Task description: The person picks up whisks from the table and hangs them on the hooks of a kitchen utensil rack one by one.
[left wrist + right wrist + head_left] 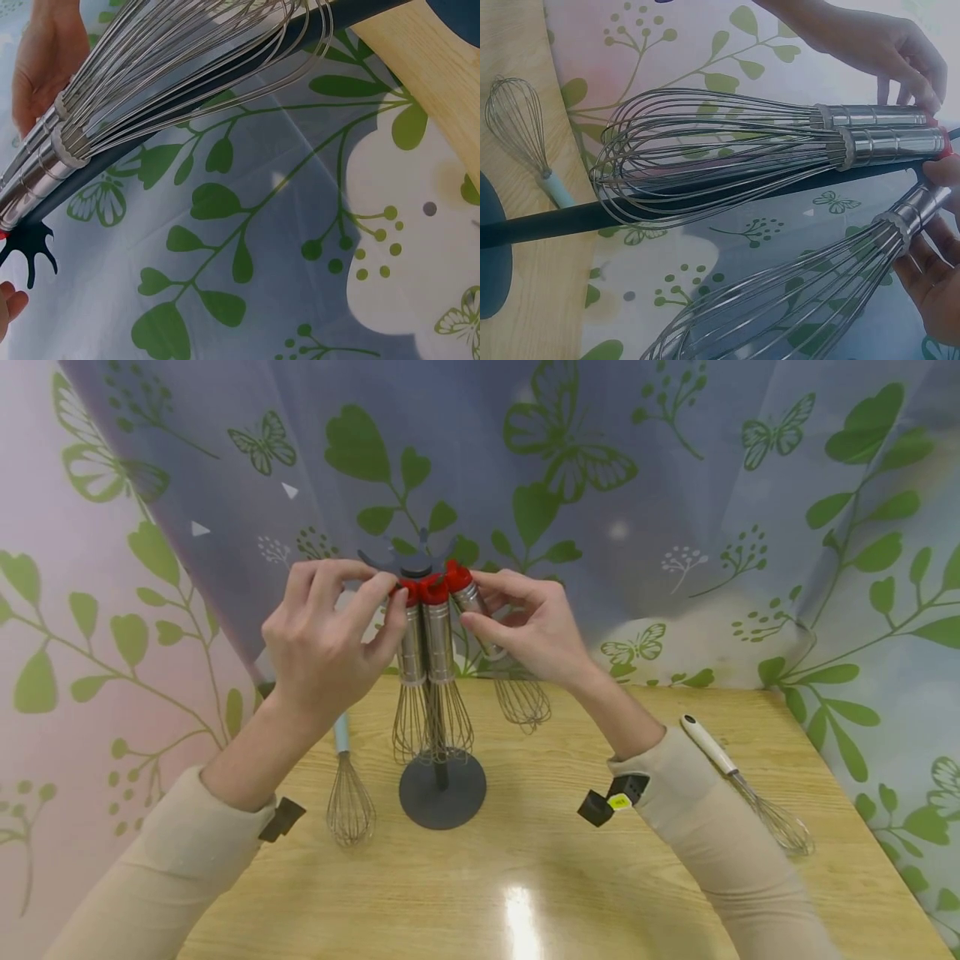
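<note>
A dark grey stand with a hooked top (390,558) and a round base (442,810) holds two metal whisks side by side, the left whisk (411,652) and the middle whisk (439,643), both with red handle ends. At the red end of the left whisk, my left hand (318,635) pinches with thumb and fingertips. My right hand (536,618) grips a third red-ended whisk (922,206) by its steel handle. That whisk tilts outward, its wires (522,702) pointing down and right. Whether its red end touches a hook cannot be made out.
On the wooden table (570,877), a whisk with a pale blue handle (349,793) lies left of the base. Farther right, a white-handled whisk (708,743) lies near my right sleeve. A curtain with green leaves and butterflies (675,568) hangs close behind the stand.
</note>
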`<act>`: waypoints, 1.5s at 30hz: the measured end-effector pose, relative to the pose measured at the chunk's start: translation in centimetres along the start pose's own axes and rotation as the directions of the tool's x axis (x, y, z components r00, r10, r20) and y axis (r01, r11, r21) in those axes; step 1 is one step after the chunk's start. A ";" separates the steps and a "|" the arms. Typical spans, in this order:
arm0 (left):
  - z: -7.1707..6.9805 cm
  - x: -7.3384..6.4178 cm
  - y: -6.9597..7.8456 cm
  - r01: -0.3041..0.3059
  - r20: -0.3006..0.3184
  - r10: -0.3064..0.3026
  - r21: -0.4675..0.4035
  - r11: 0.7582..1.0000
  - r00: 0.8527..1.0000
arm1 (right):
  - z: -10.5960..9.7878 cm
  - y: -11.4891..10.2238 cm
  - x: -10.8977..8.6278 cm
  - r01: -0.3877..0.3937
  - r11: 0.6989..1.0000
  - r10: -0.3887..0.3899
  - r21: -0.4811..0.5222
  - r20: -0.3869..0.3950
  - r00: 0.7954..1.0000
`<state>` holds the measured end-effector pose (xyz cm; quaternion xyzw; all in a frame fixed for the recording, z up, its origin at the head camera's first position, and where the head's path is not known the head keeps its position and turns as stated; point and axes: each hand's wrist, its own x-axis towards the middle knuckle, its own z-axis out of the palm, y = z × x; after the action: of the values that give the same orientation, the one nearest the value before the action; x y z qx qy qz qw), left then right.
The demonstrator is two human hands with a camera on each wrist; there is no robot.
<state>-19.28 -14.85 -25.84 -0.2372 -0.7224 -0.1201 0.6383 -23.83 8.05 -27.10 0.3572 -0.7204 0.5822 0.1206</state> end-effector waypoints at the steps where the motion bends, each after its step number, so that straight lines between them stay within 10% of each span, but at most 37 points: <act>1: 0.0 0.0 0.0 -0.001 0.001 0.001 0.001 1.000 1.000 | 0.0 0.0 0.0 0.000 1.000 0.000 0.003 0.001 1.000; 45: -0.2 0.1 0.1 -0.001 -0.001 0.001 0.000 1.000 1.000 | 2.1 1.2 -0.6 0.014 0.997 -0.013 0.076 -0.015 1.000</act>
<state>-19.07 -14.82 -25.77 -0.2375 -0.7221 -0.1198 0.6386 -23.64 6.42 -28.98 0.3622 -0.6944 0.6108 0.1161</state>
